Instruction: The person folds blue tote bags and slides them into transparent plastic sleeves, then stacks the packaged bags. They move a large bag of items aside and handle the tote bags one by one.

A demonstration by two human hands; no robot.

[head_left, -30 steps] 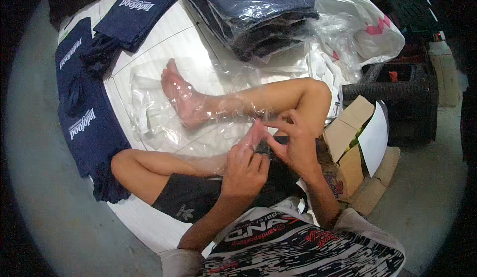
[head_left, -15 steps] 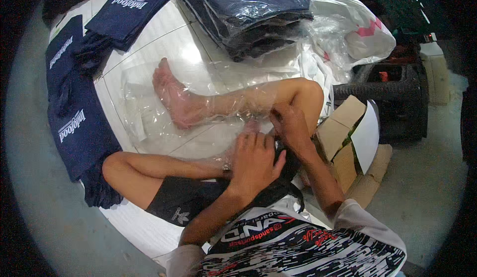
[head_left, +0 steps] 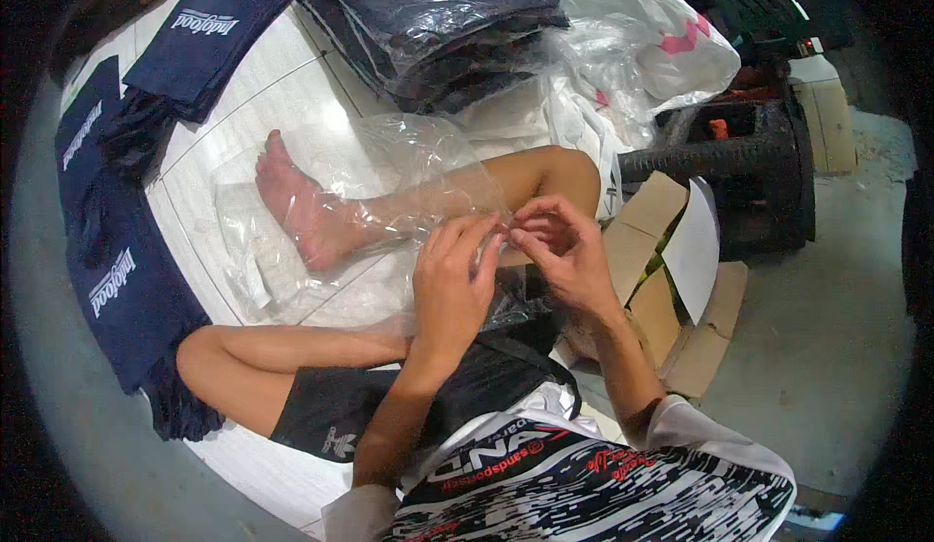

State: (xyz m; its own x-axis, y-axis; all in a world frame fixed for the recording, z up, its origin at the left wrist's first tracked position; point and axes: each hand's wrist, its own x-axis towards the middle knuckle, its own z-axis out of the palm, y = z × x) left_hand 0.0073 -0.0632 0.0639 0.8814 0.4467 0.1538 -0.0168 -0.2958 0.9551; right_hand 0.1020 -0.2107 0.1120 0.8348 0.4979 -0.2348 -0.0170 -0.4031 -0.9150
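Note:
A large clear plastic bag (head_left: 404, 148) spreads over my bent leg and foot, its near edge drawn up to my fingers. My left hand (head_left: 452, 274) pinches that edge between thumb and fingertips. Right beside it, almost fingertip to fingertip, my right hand (head_left: 562, 250) is curled with thumb and forefinger pressed together on the same plastic. The exact spot of the pinch is small and partly hidden by the fingers.
Navy fabric bags (head_left: 136, 284) with white print lie in overlapping piles at left. A plastic-wrapped dark stack (head_left: 438, 17) stands at the back, beside a white plastic bag (head_left: 696, 65). At right are an opened cardboard box (head_left: 650, 213) and a black plastic frame (head_left: 739, 182).
Both hands have risen from my lap and come together at the plastic edge. My left fingers have gone from extended to pinching. The plastic has lifted, and the view has shifted slightly.

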